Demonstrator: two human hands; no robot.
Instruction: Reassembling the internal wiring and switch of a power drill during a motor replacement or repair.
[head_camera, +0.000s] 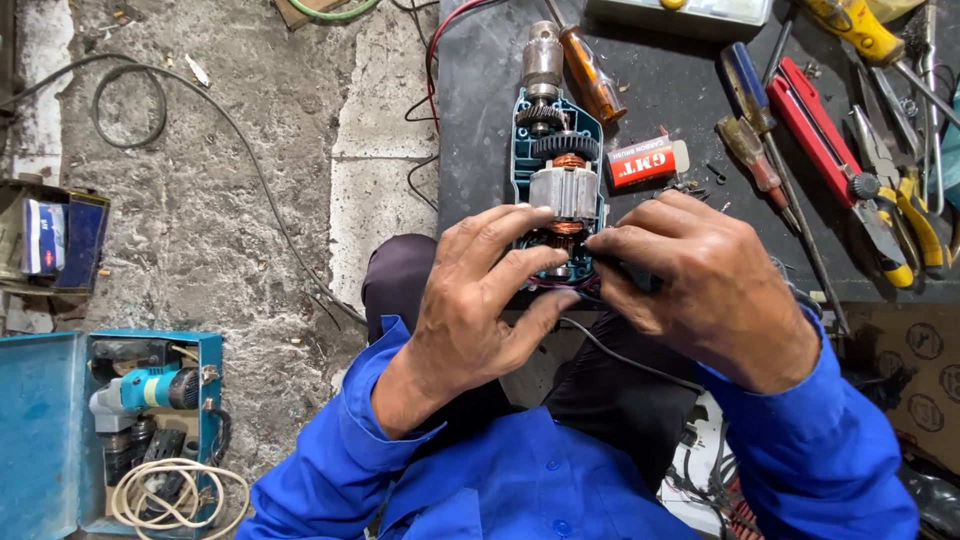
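**Fingers at the Motor End of the Opened Drill**

Fingers (520, 262) of my left hand (470, 310) and right hand (690, 280) curl half-closed, pinching inside the rear of the opened teal drill (558, 175). It lies on the dark bench (680, 90), armature exposed, chuck pointing away. Whether they grip a part, I cannot tell.

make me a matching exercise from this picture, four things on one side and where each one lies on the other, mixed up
Things:
1. opened drill
2. orange-handled screwdriver
3. small red and white box
4. red-handled pliers

Places:
A. on the dark bench just right of the drill's motor
B. far right of the bench, among the other hand tools
C. under the fingertips of the left hand and right hand
D. slanting beside the drill's metal chuck, at the top

Pairs: 1-C, 2-D, 3-A, 4-B
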